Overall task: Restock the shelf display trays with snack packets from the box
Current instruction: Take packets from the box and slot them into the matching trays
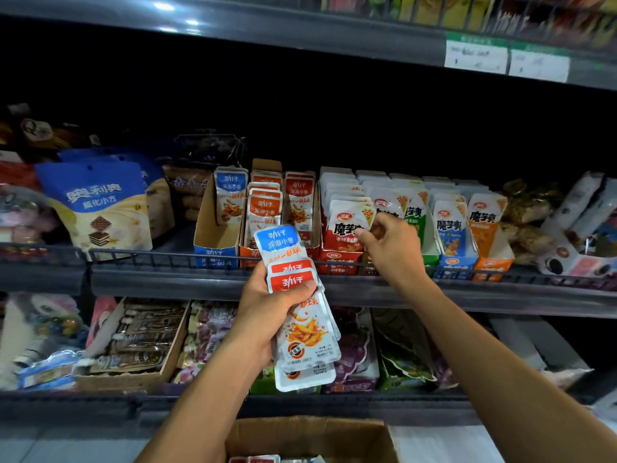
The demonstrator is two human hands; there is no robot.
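We see the left hand (267,315) gripping a fanned stack of snack packets (300,315), thumb across the red-topped front one, a blue-topped one sticking up behind; how many packets lie in the stack we cannot tell. The right hand (389,242) reaches to the red display tray (337,259) on the middle shelf (167,279), its fingers curled at a white-and-red packet (347,225); whether they pinch it or only touch it is unclear. The blue tray (213,252) holds few packets. The cardboard box (314,436) below is cut off by the frame's edge, only a few packet tops showing. The shelf's back is lost in darkness.
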